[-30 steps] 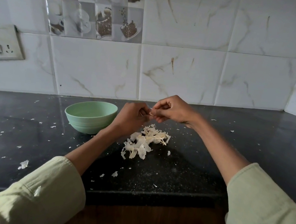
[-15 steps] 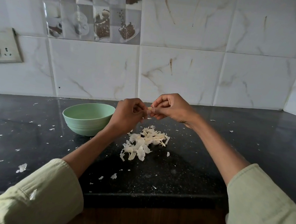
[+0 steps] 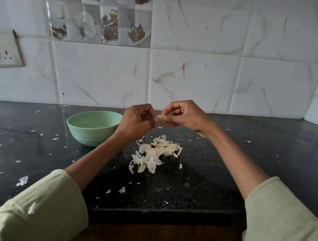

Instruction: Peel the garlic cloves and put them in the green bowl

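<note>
Hands meet above a dark counter (image 3: 228, 170): left hand (image 3: 136, 122) and right hand (image 3: 185, 115) pinch a garlic clove (image 3: 159, 116) (barely visible) with curled fingers, green bowl (image 3: 92, 126) just left, peels (image 3: 155, 153) below.
</note>
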`<state>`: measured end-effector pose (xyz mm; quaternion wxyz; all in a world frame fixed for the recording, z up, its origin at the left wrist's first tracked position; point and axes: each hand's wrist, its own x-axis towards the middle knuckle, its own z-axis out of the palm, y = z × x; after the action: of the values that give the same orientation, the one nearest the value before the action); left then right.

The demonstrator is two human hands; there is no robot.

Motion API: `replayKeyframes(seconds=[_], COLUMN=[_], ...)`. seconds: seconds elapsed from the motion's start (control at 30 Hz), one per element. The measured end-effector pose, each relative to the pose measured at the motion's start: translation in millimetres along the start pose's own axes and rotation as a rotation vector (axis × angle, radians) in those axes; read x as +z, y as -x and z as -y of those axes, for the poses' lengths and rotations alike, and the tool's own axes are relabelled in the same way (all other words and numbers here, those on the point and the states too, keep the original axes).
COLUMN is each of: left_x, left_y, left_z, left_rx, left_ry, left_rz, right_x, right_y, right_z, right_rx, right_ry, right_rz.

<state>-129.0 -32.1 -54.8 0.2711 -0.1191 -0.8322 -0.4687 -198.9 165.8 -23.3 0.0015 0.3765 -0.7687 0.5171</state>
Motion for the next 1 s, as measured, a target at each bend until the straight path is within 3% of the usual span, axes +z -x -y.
replayKeyframes(seconds=[0.6, 1.0], left_x=[4.0, 3.8], left_y=[2.2, 2.2], left_z=[-0.2, -3.8], left_rx=[-0.020, -0.021], left_ry=[0.068, 0.035], left_rz=[-0.010, 0.086], right_x=[5.5, 1.8], right_y=[-1.0, 0.6], right_z=[-1.8, 0.1], right_rx=[0.075, 0.111], right_ry=[-0.068, -0.069], right_rz=[0.019, -0.053])
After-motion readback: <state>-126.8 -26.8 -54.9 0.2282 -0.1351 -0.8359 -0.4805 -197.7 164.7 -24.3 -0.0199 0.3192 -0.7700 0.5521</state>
